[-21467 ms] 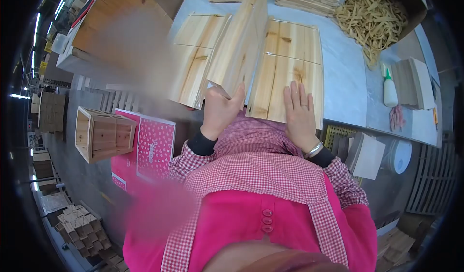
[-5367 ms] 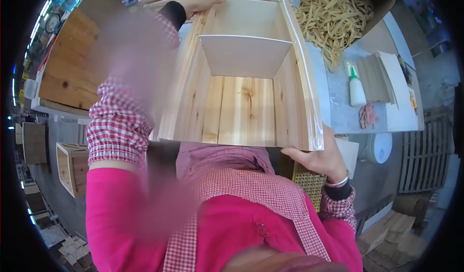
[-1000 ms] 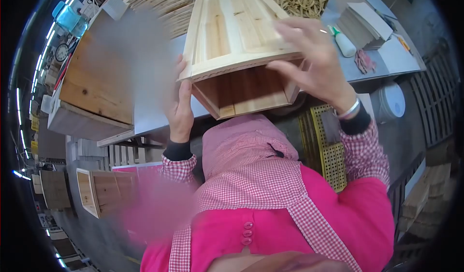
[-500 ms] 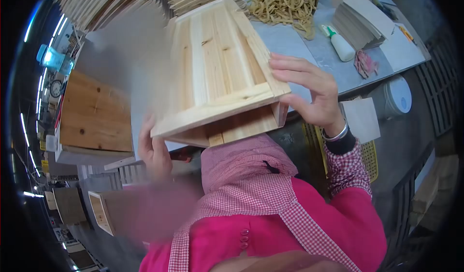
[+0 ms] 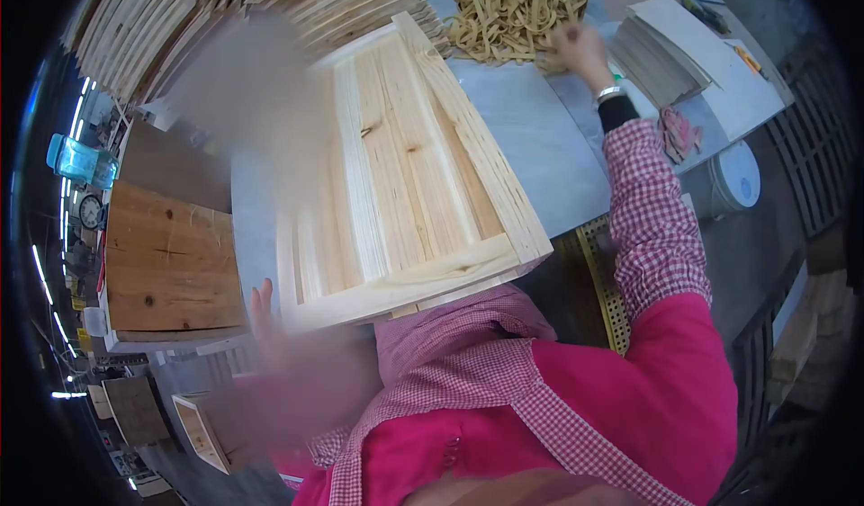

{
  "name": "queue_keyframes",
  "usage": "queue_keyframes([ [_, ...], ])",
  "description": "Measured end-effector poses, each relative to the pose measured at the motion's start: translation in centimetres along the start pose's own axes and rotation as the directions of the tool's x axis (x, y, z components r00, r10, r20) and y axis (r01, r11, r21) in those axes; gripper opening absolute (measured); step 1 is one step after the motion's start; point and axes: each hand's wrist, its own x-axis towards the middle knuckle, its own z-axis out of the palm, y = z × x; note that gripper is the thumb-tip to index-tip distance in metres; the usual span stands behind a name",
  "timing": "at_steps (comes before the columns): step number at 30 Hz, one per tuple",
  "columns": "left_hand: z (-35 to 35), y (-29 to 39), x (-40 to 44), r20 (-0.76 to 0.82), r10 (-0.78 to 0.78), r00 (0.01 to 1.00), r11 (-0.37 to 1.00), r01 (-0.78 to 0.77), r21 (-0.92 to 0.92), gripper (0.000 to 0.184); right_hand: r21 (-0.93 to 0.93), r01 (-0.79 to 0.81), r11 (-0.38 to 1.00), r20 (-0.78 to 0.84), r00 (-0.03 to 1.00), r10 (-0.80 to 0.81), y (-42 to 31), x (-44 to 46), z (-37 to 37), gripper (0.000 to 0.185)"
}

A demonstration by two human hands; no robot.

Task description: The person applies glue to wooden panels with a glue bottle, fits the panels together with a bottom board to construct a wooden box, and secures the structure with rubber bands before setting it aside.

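Wooden box (image 5: 409,155): laid slantwise on the table (image 5: 576,160), with its near end at the table's near edge, just above the checked apron (image 5: 450,331); its broad planked face, bordered by flat wood, is turned up.
Right hand (image 5: 576,52): stretched out toward the far edge, clear of the box; its bent fingers are set at the rim of the tan bands (image 5: 513,16), but whether any band is gripped cannot be told.
Left hand (image 5: 260,306): mostly hidden by a blur; raised fingertips are seen just beside the box's near left corner, but whether the hand is spread or closed, or the wood touched, cannot be told.
Bands: heaped near the far edge, past the box's far right corner.
Wood panels (image 5: 342,7): stacked along the far edge, left of the bands.
White bottle (image 5: 643,101): partly covered by the right wrist.
Grey boards (image 5: 655,59): stacked near the bottle.
Pink cloth (image 5: 679,134): crumpled by the near edge, at the right.
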Motion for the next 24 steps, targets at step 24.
queue_keyframes([
  [24, -0.8, 6.5, 2.3, -0.165, 0.182, 0.969, 0.983, -0.173, 0.069, 0.059, 0.401, 0.322, 0.857, 0.235, 0.869, -0.436, -16.1, 1.6, -11.6, 0.025],
])
